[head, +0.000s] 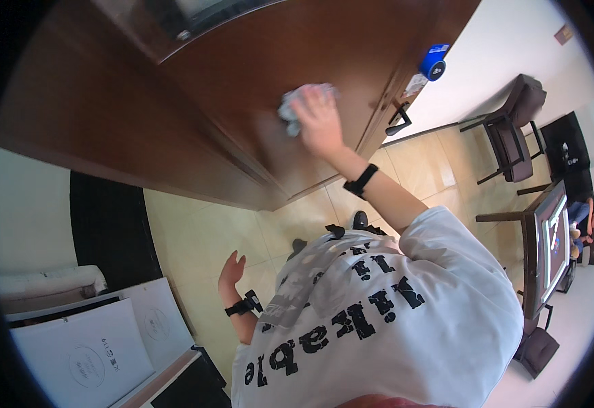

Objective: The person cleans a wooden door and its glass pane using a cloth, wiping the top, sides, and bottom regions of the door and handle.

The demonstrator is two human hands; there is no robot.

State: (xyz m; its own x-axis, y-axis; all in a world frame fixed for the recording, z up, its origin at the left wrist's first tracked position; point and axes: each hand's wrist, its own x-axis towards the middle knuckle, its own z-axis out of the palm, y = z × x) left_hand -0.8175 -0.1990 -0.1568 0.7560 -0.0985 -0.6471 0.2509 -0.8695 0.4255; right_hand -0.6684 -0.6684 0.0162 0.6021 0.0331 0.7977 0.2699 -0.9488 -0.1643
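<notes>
My right hand (317, 120) presses a crumpled grey-white cloth (291, 109) flat against the face of a brown wooden door (225, 76). The cloth is bunched beneath my palm and fingers, and the hand is slightly blurred. To the right of it, near the door's edge, is a black lever handle (400, 122). Above the handle sits a round blue device (433, 69) with a small label below it. My left hand (232, 270) hangs low by my side, holding nothing, its thumb apart from the fingers. Both wrists wear black bands.
White fire-equipment boxes (88, 352) bearing writing stand at lower left, near a rolled white item (52, 281). Across the tiled floor (215, 224), a brown armchair (513, 132) and a dark table (529, 255) are on the right. A person (593, 219) sits beyond the table.
</notes>
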